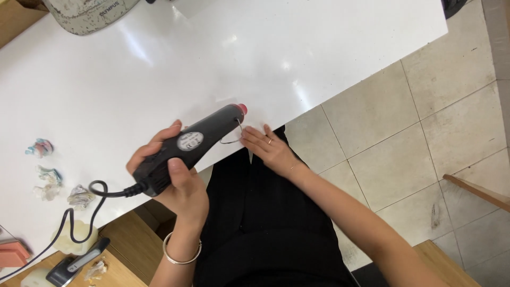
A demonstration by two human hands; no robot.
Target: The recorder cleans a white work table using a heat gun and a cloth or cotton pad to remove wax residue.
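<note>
Glossy white table (265, 48) fills the upper left, its edge running diagonally; beige tiled floor (414, 122) to the right, wooden bench or stool edges at bottom left and bottom right. Person in black clothing sits at the table edge. On the table at far left: a few small crumpled pastel bits (49, 175), well apart from the hands. A pale green, worn round machine base (90, 13) sits at the top left corner. Near bottom left a small grey and black device (74, 263) lies on the wood. Left hand (175, 180) wrapped fully around a black handheld heat tool with a red tip (196, 143), silver bangle on that wrist; black cord (79, 218) trails from the tool's rear down to the left. Tool's long axis runs lower left to upper right, red nozzle pointing up-right over the table edge. Right hand (271, 149) lies flat, fingers spread, on the table edge just beside the nozzle, touching a thin wire loop (234, 135); holds nothing closed.
</note>
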